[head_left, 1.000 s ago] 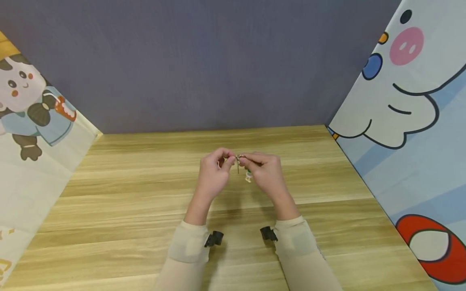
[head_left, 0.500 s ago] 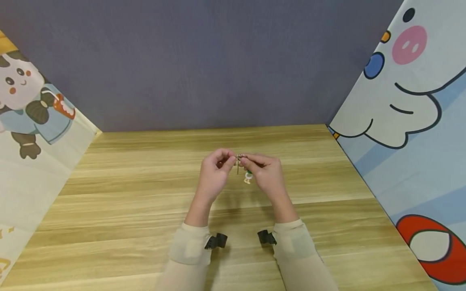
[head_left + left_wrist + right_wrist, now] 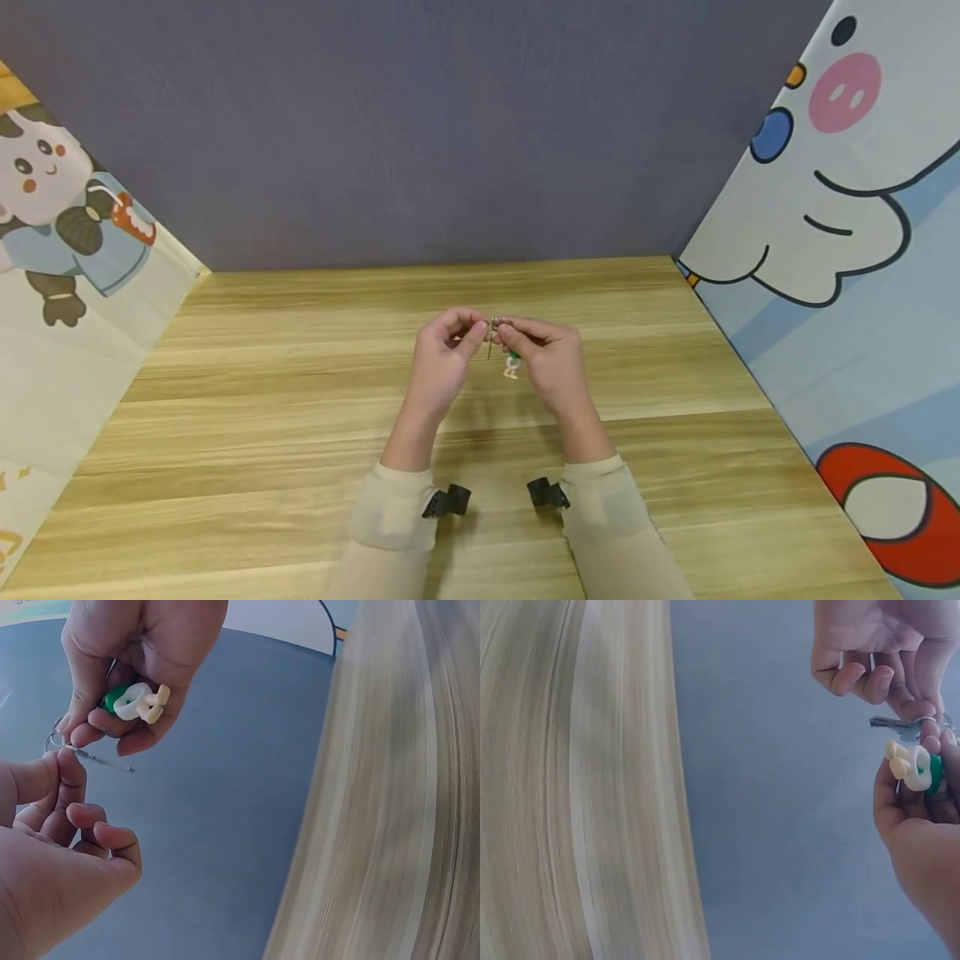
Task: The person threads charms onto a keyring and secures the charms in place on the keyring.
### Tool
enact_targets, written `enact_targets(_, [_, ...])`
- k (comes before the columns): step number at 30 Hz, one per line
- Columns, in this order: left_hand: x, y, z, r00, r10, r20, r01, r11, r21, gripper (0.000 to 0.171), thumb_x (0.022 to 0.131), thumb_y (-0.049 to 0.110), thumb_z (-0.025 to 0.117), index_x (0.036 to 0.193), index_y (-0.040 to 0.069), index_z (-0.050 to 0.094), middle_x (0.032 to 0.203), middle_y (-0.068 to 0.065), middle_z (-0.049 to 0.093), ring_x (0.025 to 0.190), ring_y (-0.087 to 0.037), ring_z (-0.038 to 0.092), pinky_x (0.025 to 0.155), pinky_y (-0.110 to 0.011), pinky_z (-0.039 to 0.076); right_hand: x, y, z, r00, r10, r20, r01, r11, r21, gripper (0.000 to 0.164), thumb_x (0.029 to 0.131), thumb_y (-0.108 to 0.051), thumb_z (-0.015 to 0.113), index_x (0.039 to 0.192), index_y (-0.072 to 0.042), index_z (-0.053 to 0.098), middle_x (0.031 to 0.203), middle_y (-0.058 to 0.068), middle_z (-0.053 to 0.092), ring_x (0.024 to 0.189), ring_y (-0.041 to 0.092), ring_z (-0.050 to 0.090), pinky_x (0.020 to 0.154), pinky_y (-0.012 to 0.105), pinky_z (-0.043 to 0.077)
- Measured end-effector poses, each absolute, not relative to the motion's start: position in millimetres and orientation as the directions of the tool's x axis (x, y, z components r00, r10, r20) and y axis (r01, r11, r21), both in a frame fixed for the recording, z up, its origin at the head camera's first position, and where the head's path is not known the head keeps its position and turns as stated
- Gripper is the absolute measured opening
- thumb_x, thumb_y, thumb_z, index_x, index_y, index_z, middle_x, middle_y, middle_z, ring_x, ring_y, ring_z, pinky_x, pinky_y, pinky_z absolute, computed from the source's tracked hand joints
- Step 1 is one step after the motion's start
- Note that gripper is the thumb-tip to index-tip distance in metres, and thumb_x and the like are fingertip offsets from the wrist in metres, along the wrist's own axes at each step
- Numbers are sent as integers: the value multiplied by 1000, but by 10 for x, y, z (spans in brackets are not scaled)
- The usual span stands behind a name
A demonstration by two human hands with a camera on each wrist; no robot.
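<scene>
In the head view, my left hand point(image 3: 441, 358) and right hand point(image 3: 553, 358) meet above the wooden table, fingertips almost touching. Thumb and index finger of each pinch a thin metal key ring point(image 3: 50, 741), its far side partly hidden by the fingertips. A metal key point(image 3: 901, 728) hangs from the ring between the hands, seen nearly edge-on in the left wrist view. Against the right hand's curled fingers rests a small keychain figure point(image 3: 135, 703) with a green upper part, a white body and pale yellow feet; its top is hidden.
The wooden tabletop point(image 3: 262, 417) spreads beneath both hands. A dark grey panel point(image 3: 442, 133) stands along its far edge. Printed cartoon panels rise at the left point(image 3: 82, 375) and right point(image 3: 847, 350). Black camera mounts point(image 3: 447, 502) sit on the sleeves.
Both hands stay nearly in place, still pinching the ring. The wrist mounts have drawn slightly closer together. The hanging key and figure have shifted only a little.
</scene>
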State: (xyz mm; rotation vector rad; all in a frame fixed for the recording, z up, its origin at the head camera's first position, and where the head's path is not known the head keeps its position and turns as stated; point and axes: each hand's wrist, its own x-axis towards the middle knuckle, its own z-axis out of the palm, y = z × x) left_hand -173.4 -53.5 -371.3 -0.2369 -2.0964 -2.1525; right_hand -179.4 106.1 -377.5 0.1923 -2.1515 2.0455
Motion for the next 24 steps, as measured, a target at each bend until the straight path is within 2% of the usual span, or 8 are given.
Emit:
enact_targets(6, [-1717,-542,-3699,-974,28,226,227,37,973,11,104,5,65,108,-3,71,102,-17,73,86,-14,60,75,-23,48,-1776,1069,-3756,-980,20,200,-198,76,-977,18,98,-5,75,112,4,80,101,17,82,77,7,72,72,22,61])
enact_targets(14, [-1685,-590,-3665,-970,53,237,242,128,962,12,104,11,67,111,4,75,104,-13,72,87,-17,59,76,-25,48,-1741,1100,-3725,-966,-14,258,-257,175,-951,16,99,-8,75,111,1,82,103,21,81,81,5,74,76,26,63])
enact_targets(20, [-1656,-601,-3628,-945,93,314,327,283,902,13,106,15,67,110,7,76,103,-8,72,83,-19,51,71,-26,41,-1690,1125,-3654,-925,-45,378,-368,352,-861,14,98,-11,77,108,-4,84,96,16,82,76,21,75,64,23,58])
enact_targets(24, [-1630,-602,-3610,-919,146,365,393,381,837,15,107,18,65,110,9,77,100,-5,72,82,-20,49,72,-30,40,-1670,1150,-3626,-863,-106,494,-476,498,-724,14,96,-10,78,106,-1,84,94,14,83,77,24,77,67,32,61])
